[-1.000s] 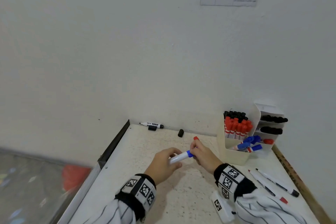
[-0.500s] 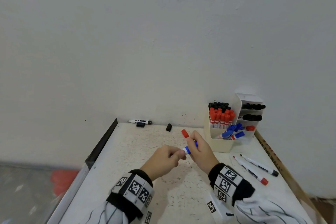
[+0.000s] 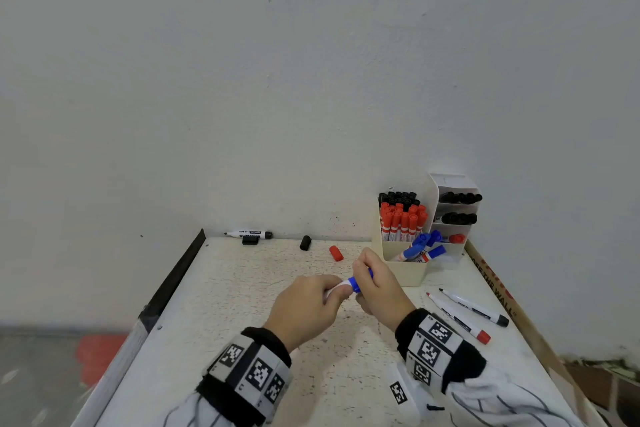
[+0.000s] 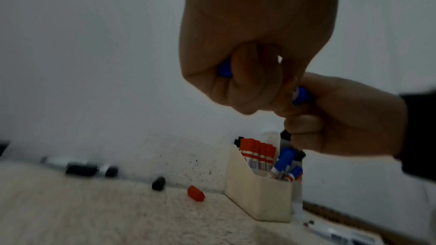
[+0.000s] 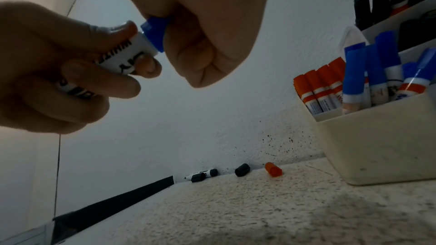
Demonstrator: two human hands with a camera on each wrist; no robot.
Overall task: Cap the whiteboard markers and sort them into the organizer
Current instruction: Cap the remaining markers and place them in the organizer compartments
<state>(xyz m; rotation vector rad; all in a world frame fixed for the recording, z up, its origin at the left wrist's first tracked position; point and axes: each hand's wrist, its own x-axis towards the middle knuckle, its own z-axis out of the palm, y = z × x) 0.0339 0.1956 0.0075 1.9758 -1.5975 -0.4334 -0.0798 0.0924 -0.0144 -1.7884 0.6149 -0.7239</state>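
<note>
Head view shows both hands meeting above the middle of the tabletop [image 3: 242,305]: the left hand [image 3: 304,308] wraps its curled fingers round the white barrel of a blue whiteboard marker [image 5: 132,49], and the right hand [image 3: 377,284] curls round the blue cap [image 5: 154,33] at the barrel's end, just short of the cream organizer [image 3: 403,269]. From the right wrist view the cap looks close to seated, though whether it has clicked home cannot be told. If it goes on crooked or only partway, it may slip off when the marker is dropped in among the blue markers [image 3: 424,246] in the front compartment. That compartment is loosely filled with leaning markers, so a careless drop could leave this one sticking out or in with the red markers [image 3: 401,222] behind. A loose red cap [image 3: 336,253] and a black cap [image 3: 305,242] lie near the wall; a sweeping sleeve could roll them off.
</note>
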